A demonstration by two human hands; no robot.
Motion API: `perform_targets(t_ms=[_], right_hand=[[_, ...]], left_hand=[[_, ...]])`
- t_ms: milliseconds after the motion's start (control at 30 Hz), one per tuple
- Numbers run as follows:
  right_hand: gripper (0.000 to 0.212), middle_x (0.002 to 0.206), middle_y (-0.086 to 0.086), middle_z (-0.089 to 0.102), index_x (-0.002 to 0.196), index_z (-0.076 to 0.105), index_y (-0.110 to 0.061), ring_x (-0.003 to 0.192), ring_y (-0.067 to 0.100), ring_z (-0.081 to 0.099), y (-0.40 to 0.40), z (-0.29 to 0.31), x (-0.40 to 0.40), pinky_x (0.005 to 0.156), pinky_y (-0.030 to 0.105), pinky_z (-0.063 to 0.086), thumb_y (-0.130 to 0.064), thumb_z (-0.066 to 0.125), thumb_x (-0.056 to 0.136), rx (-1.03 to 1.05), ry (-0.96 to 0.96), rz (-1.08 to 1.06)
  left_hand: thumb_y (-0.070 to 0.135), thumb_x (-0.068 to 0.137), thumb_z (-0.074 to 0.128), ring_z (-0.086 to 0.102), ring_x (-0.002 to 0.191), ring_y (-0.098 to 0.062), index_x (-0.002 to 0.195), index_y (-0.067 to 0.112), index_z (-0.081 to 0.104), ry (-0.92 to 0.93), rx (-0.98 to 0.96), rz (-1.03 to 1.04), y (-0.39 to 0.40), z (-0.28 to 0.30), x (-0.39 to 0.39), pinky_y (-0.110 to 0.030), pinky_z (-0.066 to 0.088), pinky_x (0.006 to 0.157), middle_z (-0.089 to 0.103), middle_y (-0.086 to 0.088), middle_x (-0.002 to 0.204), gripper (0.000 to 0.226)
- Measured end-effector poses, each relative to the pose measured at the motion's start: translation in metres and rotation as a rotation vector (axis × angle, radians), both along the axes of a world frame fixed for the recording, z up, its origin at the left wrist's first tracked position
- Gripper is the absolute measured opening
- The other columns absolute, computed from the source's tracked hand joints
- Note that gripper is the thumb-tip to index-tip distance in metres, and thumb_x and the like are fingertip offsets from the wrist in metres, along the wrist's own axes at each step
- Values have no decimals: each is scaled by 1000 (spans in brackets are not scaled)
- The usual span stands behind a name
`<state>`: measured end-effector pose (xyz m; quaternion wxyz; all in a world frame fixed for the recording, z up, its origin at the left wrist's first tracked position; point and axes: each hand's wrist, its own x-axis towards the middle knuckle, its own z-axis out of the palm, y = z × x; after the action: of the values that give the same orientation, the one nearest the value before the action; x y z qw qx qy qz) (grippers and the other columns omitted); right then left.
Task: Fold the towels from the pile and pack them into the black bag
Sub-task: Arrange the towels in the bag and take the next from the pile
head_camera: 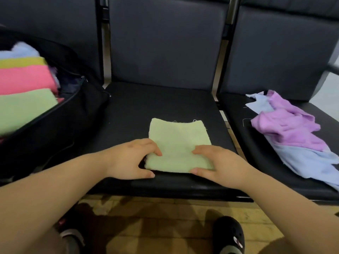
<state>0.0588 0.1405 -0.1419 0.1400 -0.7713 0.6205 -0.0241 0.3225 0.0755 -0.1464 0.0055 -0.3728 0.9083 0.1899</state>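
A pale green folded towel [178,143] lies flat on the middle black seat [139,110]. My left hand [131,159] holds its near left corner, fingers on top and thumb at the near edge. My right hand [218,162] holds the near right corner the same way. The open black bag [60,129] sits on the left seat, holding folded green, pink, yellow and light blue towels [23,85]. The pile [291,132] of crumpled purple and light blue towels lies on the right seat.
Dark seat backs rise behind all three seats, with metal frame gaps between them. Below the seat edge is a tiled floor with my two shoes [229,235]. A pale floor area shows at the far right.
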Motion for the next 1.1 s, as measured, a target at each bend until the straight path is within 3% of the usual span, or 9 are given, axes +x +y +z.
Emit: perform_targets(t_ms=[167, 300, 400, 467, 567, 700, 867, 967, 1100], right_hand=[[74, 152, -17, 32, 144, 35, -34, 139, 6, 31, -2, 3, -6, 113, 22, 23, -66, 53, 81, 0, 33, 14], [94, 149, -18, 36, 142, 37, -36, 137, 5, 33, -11, 2, -12, 112, 22, 25, -83, 38, 61, 13, -16, 0], [78, 145, -17, 39, 143, 36, -34, 134, 6, 35, -21, 0, -18, 110, 21, 26, -66, 59, 76, -21, -3, 1], [63, 137, -15, 47, 139, 41, -35, 128, 8, 41, -30, -3, -21, 105, 23, 33, -52, 64, 83, -17, -17, -30], [17, 96, -15, 62, 101, 54, -42, 93, 6, 57, -45, -5, -25, 81, 25, 44, -38, 64, 88, 4, -274, -119], [15, 98, -17, 68, 108, 60, -35, 88, -5, 62, -66, -1, -29, 81, 21, 48, -33, 55, 94, 31, -585, -241], [15, 81, -10, 70, 98, 64, -28, 63, -1, 64, -85, -8, -27, 54, 18, 49, -31, 50, 98, 119, -729, -382], [18, 91, 2, 69, 106, 62, -14, 73, 11, 67, -94, -13, -24, 50, 23, 52, -25, 59, 93, 169, -842, -565], [31, 94, 3, 66, 111, 55, -12, 70, 13, 66, -97, -16, -23, 46, 22, 51, -27, 68, 87, 170, -847, -677]], left_hand=[[62, 88, 37, 52, 115, -4, 124, 30, 55, 35, -230, -64, -6, -10, 2, -24, 42, 100, 52, 15, 127, 52], [53, 93, 37, 53, 90, 1, 117, 26, 56, 80, -157, 68, -17, -5, -4, -20, 43, 88, 59, 14, 109, 41], [47, 95, 40, 57, 77, -8, 97, 24, 54, 192, 7, 190, -30, 3, -8, -34, 49, 78, 59, 6, 84, 28], [44, 97, 41, 55, 70, -5, 92, 23, 53, 273, 111, 270, -39, 7, -10, -30, 49, 74, 56, 7, 76, 25], [41, 99, 40, 52, 64, -3, 95, 19, 54, 295, 172, 357, -54, 11, -13, -22, 45, 69, 52, 9, 75, 27], [42, 99, 37, 50, 66, -9, 93, 16, 56, 365, 204, 454, -75, 10, -18, -28, 43, 67, 53, 4, 76, 33], [50, 96, 42, 61, 70, -17, 86, 13, 59, 450, 192, 588, -88, 5, -28, -37, 50, 73, 64, -2, 76, 42], [60, 91, 43, 59, 79, -14, 86, 22, 57, 256, 65, 707, -94, -6, -37, -34, 46, 70, 63, 3, 86, 41], [66, 91, 36, 55, 104, -23, 116, 16, 55, 24, 53, 783, -105, -13, -46, -33, 43, 78, 58, -4, 114, 59]])
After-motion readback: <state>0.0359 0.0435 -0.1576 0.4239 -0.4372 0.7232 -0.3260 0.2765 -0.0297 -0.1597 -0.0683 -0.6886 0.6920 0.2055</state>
